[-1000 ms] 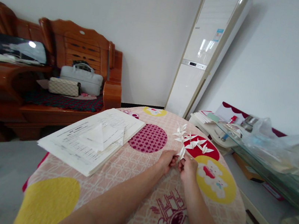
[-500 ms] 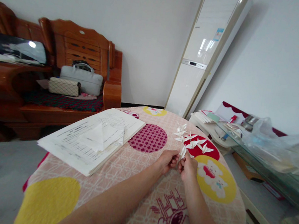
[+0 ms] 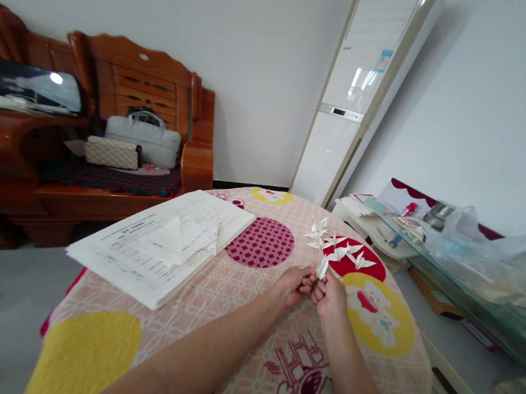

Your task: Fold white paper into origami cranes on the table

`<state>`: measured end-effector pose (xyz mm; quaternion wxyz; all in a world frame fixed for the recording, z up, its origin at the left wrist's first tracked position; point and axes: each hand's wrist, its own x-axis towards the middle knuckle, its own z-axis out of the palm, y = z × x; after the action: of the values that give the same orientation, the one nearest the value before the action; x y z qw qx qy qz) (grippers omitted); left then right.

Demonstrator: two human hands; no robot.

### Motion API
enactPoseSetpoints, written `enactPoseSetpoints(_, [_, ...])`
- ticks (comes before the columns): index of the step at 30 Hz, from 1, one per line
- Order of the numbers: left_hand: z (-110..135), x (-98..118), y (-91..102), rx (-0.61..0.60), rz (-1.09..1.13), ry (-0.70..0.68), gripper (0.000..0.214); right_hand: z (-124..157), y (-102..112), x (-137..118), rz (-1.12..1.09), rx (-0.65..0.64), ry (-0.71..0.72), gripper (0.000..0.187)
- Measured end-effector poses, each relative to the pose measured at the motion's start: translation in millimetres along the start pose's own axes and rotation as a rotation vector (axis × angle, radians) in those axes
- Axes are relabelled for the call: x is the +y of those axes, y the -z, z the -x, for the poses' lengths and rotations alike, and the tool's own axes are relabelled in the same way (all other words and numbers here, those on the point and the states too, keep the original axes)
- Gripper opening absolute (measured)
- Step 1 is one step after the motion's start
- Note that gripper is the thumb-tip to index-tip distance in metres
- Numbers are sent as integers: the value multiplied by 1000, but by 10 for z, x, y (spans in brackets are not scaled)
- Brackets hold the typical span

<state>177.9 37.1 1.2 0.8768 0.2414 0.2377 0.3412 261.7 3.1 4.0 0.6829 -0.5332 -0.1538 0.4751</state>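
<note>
Between my two hands is a small folded white paper crane [image 3: 322,268], pinched from both sides above the tablecloth. My left hand [image 3: 296,283] is closed, its thumb and curled fingers at the crane's left side. My right hand [image 3: 332,292] grips it from the right, fingertips close to those of the left. Parts of the crane are hidden behind the fingers. Just beyond lie several finished white paper cranes [image 3: 338,251], grouped on and beside the red circle of the cloth.
A thick stack of printed paper [image 3: 126,268] lies on the round table's left side, with cut and folded pieces [image 3: 181,240] on top. A glass-topped stand [image 3: 432,264] with a plastic bag [image 3: 470,240] is at the right. Behind stand a wooden sofa [image 3: 145,85] and an air conditioner [image 3: 345,103].
My fingers have shifted slightly around the crane, and the two hands are a little closer together. The cranes on the table and the paper stack stay in place.
</note>
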Motion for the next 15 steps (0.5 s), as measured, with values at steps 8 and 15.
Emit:
enactPoseSetpoints(8, [-4, 55, 39, -6, -96, -6, 27, 39, 0, -31, 48, -36, 42, 44])
enactPoseSetpoints(15, [-14, 85, 110, 53, -218, -63, 27, 6, 71, -24, 102, -73, 63, 37])
